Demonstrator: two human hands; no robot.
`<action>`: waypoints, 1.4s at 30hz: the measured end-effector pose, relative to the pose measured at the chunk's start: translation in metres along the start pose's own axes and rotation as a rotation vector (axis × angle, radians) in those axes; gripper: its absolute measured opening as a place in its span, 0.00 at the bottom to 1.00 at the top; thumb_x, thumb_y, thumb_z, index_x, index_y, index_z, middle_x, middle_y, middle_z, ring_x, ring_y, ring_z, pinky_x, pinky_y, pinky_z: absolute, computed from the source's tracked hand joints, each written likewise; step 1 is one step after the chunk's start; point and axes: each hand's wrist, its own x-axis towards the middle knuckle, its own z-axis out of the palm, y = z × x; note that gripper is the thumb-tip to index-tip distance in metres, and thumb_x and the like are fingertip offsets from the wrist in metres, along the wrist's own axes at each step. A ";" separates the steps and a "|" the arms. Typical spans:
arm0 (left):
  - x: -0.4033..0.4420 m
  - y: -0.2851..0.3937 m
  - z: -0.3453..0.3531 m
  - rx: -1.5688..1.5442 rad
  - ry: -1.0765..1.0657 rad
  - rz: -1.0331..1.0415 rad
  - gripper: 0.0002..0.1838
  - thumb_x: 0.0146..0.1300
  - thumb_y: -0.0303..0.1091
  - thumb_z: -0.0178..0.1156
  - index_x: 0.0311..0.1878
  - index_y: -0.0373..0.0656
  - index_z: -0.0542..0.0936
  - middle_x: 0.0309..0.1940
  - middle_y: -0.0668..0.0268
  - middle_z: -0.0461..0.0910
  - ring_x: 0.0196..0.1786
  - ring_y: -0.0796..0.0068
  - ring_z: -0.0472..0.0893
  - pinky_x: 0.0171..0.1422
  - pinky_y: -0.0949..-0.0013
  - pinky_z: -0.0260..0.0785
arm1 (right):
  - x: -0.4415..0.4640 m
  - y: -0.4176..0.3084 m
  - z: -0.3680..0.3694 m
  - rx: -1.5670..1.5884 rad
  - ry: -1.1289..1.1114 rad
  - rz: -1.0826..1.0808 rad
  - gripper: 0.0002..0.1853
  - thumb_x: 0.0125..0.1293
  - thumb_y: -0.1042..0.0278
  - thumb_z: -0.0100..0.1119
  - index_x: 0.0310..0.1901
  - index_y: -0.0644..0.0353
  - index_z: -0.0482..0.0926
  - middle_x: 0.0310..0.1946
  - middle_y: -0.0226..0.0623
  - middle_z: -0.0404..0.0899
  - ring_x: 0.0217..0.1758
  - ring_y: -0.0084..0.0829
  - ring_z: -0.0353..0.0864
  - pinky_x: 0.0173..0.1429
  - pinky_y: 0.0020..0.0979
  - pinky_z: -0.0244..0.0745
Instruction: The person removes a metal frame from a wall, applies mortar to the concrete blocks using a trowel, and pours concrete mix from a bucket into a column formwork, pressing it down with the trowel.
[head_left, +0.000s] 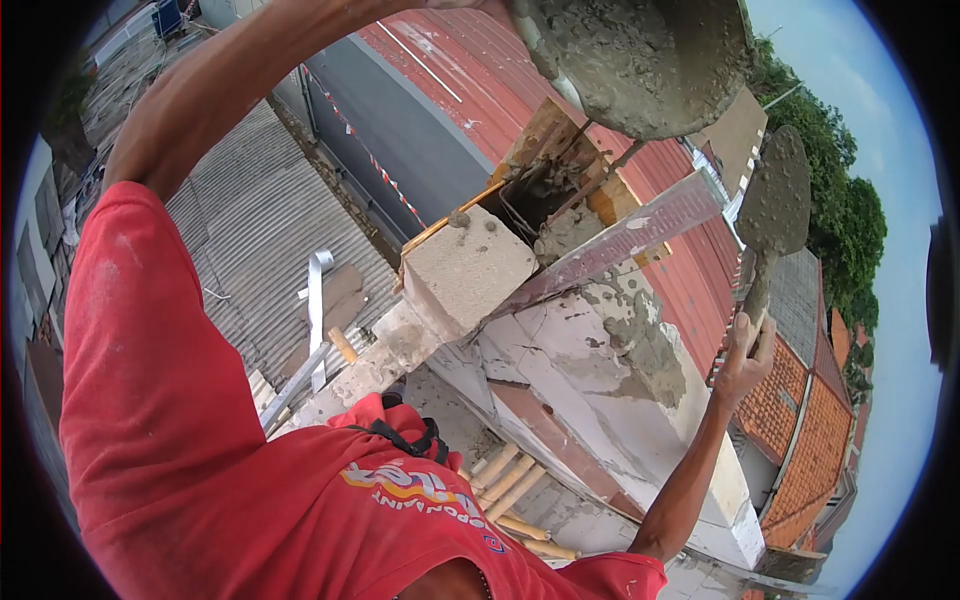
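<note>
A bucket [640, 60] of wet grey mortar is tilted above a wooden form at the top of the view. My left hand [490, 8] holds it at its side; the fingers are mostly cut off by the frame edge. To the right, my right hand [745, 360] is closed around the handle of a mortar-coated trowel [778, 195], its blade pointing up and away. Below the bucket, the wooden form [612, 195] has metal bars and mortar inside. A pale block [470, 262] and a long, mortar-smeared straight bar [620, 240] lie beside its opening.
A white plastered wall [570, 370] drops away below the form. Bamboo poles [510, 485] stand close to my body. Corrugated roofing [260, 220] lies left, a red metal roof [460, 80] behind, and tiled roofs [805, 410] at right. Red-and-white tape [365, 150] crosses the left side.
</note>
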 end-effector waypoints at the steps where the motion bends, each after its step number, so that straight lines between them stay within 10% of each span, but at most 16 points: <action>1: -0.006 -0.004 -0.006 0.032 0.017 -0.012 0.14 0.72 0.35 0.58 0.30 0.38 0.75 0.28 0.62 0.74 0.33 0.60 0.78 0.48 0.28 0.77 | 0.012 -0.027 -0.007 -0.132 -0.015 -0.010 0.20 0.72 0.59 0.64 0.54 0.68 0.79 0.32 0.32 0.76 0.29 0.19 0.72 0.32 0.24 0.66; 6: -0.024 -0.023 -0.042 0.182 0.104 -0.043 0.14 0.72 0.35 0.58 0.30 0.38 0.75 0.28 0.62 0.74 0.33 0.60 0.78 0.48 0.28 0.77 | 0.097 -0.165 -0.024 -0.563 -0.189 -0.292 0.25 0.73 0.52 0.62 0.61 0.63 0.81 0.47 0.42 0.85 0.47 0.33 0.82 0.52 0.33 0.76; 11: -0.039 -0.035 -0.060 0.274 0.159 -0.081 0.14 0.72 0.35 0.58 0.31 0.38 0.75 0.28 0.62 0.74 0.34 0.60 0.78 0.48 0.29 0.77 | 0.145 -0.240 0.004 -0.846 -0.468 -0.231 0.23 0.70 0.53 0.61 0.55 0.67 0.84 0.30 0.42 0.83 0.34 0.33 0.81 0.43 0.35 0.73; 36: -0.051 -0.055 -0.082 0.336 0.198 -0.094 0.14 0.72 0.36 0.57 0.31 0.38 0.75 0.29 0.61 0.74 0.35 0.61 0.77 0.49 0.32 0.76 | 0.121 -0.204 -0.022 -0.553 -0.379 -0.245 0.25 0.71 0.50 0.63 0.59 0.62 0.82 0.43 0.40 0.84 0.41 0.32 0.80 0.50 0.34 0.74; 42: -0.054 -0.054 -0.078 0.360 0.194 -0.104 0.14 0.72 0.36 0.57 0.31 0.38 0.75 0.29 0.61 0.74 0.35 0.61 0.77 0.49 0.33 0.76 | 0.156 -0.203 0.018 -0.723 -0.404 -0.364 0.23 0.71 0.51 0.61 0.57 0.62 0.84 0.25 0.40 0.77 0.29 0.28 0.75 0.39 0.32 0.70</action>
